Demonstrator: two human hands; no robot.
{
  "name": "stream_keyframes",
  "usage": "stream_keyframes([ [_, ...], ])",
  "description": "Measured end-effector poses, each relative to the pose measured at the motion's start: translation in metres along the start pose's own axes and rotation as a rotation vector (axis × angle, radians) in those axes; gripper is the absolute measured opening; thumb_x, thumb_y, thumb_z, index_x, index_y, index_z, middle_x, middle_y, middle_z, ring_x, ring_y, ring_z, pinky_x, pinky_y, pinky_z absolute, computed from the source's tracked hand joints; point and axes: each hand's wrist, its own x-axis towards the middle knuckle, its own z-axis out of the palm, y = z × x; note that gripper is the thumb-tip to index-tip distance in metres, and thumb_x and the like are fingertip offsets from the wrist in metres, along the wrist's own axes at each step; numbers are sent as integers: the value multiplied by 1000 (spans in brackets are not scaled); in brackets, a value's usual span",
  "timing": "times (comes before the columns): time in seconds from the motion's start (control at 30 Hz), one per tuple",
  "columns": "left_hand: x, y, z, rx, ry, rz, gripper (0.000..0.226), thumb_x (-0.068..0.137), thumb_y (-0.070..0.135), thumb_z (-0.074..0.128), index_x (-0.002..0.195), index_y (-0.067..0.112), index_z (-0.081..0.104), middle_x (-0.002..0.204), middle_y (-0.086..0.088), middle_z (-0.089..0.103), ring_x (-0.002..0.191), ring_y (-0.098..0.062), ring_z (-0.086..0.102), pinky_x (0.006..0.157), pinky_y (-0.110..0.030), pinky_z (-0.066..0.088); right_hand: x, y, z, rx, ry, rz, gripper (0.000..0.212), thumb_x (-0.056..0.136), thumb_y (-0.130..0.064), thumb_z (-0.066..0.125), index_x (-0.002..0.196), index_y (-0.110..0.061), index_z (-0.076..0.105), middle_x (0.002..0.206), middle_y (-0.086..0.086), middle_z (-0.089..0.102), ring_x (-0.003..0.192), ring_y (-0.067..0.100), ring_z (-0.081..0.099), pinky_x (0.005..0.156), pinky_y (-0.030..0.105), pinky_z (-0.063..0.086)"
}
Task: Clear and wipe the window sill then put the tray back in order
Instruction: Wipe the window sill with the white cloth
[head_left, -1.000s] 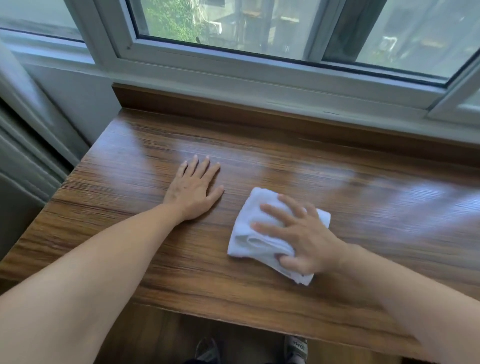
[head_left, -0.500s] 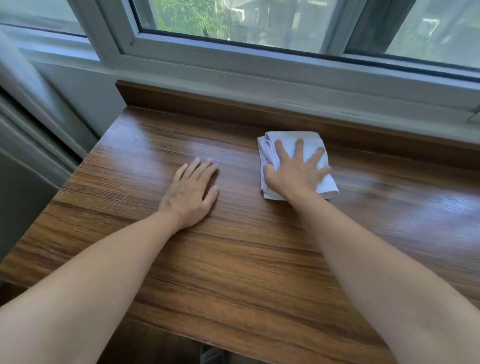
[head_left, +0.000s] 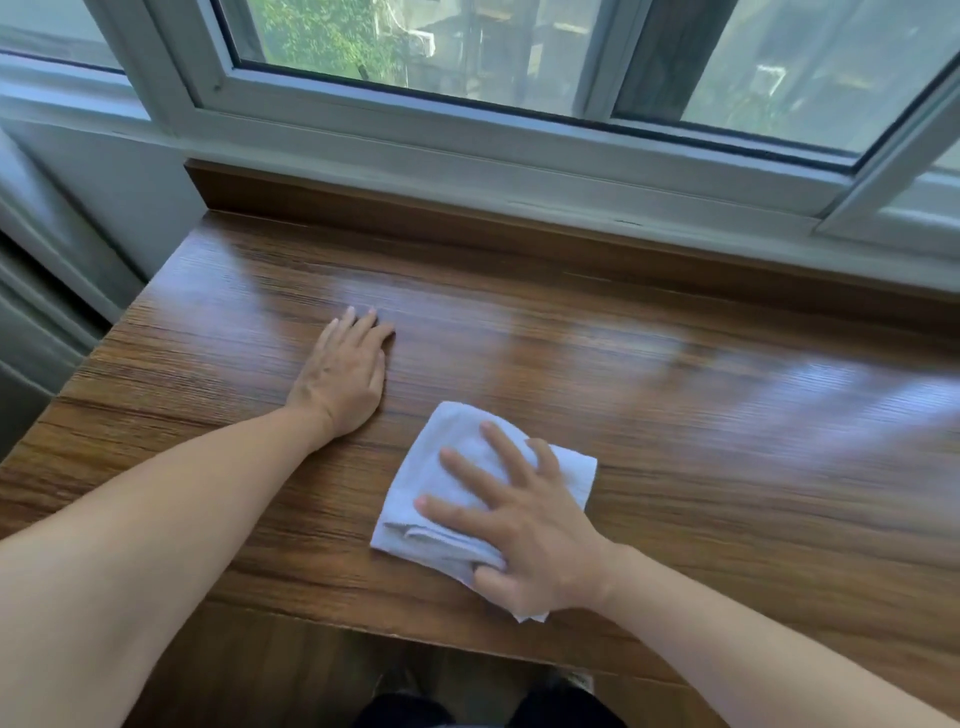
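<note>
Folded white cloth near front edge of wooden window sill, right hand pressing it with spread fingers, left hand flat, fingers straight, toward sill's left end.

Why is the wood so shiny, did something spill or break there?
Nothing looks spilled or broken. The window sill just reflects window light. The right hand presses a folded white cloth on it, and the left hand rests flat.
</note>
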Motion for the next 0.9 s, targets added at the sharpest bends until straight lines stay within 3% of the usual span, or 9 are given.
stream_keyframes([
  [0.17,0,1,0,33,-1,5,63,97,32,21,148,9,50,161,-17,41,153,-40,27,127,-48,12,-18,-11,3,9,-10,-57,75,80,-54,54,153,-53,35,170,-6,25,159,42,2,110,62,23],
  [0.27,3,-2,5,42,17,21,65,95,32,19,144,6,54,156,-20,47,149,-44,32,125,-51,18,-2,13,9,51,56,50,75,77,-60,47,151,-51,43,168,-8,31,158,42,12,104,57,28],
  [0.33,4,-3,4,42,14,19,64,96,32,20,145,7,53,157,-19,46,150,-43,31,125,-51,17,22,43,8,27,82,236,77,75,-64,44,150,-48,46,164,-5,38,154,45,21,99,57,35],
  [0.4,3,-2,3,40,-1,12,61,98,31,23,147,9,50,160,-17,42,153,-40,27,127,-49,14,54,80,-2,29,59,510,79,75,-68,37,151,-49,41,164,-3,34,152,46,18,101,65,36],
  [0.5,3,-1,2,27,9,9,59,98,31,25,148,11,50,161,-15,41,154,-38,26,128,-47,13,100,132,-19,97,-1,908,75,82,-69,38,153,-51,24,170,-6,13,153,47,0,111,71,23],
  [0.63,6,-5,4,26,11,3,61,96,34,25,147,13,51,161,-13,41,154,-35,27,128,-45,12,154,150,-26,175,39,1221,72,87,-65,35,155,-48,21,171,2,8,149,59,-3,110,75,14],
  [0.73,7,-7,4,25,19,6,64,94,39,23,147,15,50,161,-11,41,154,-34,27,127,-45,13,184,138,-23,165,37,1200,71,90,-67,31,157,-48,16,172,5,4,146,63,-5,110,77,11],
  [0.9,7,-9,2,41,-8,2,64,95,46,29,149,18,47,164,-9,37,156,-31,22,128,-44,10,173,134,-20,54,-19,964,69,89,-64,30,156,-53,15,173,1,5,147,61,-1,109,74,16],
])
